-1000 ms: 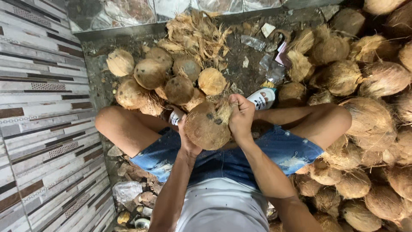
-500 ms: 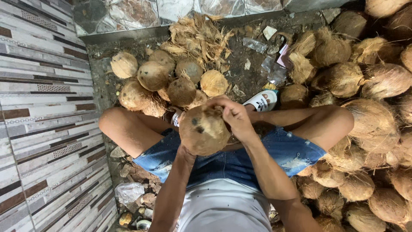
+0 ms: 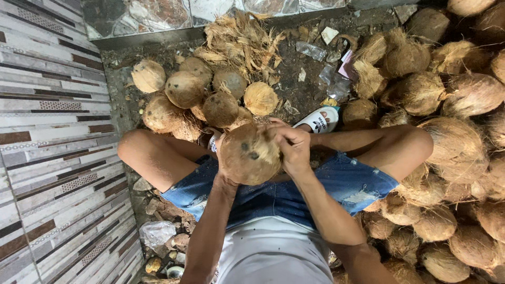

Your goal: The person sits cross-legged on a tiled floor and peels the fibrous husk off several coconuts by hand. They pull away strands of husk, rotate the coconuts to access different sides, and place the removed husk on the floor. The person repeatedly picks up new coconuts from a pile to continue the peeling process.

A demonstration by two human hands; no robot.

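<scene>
This looks like a rough, informal coconut-husking spot, a yard corner or back room rather than a shop or kitchen. The bare dirt floor (image 3: 294,89) is littered with torn husk fibre (image 3: 239,39), plastic scraps (image 3: 334,79) and stones. A large heap of unhusked coconuts (image 3: 457,158) fills one side, a smaller pile of cleaned coconuts (image 3: 200,94) sits opposite, and a striped tiled wall (image 3: 58,158) borders the ground.

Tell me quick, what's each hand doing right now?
Left hand: under the coconut, mostly hidden, cupping it from below.
Right hand: closed on the coconut's top edge, fingers curled over the husk.
</scene>
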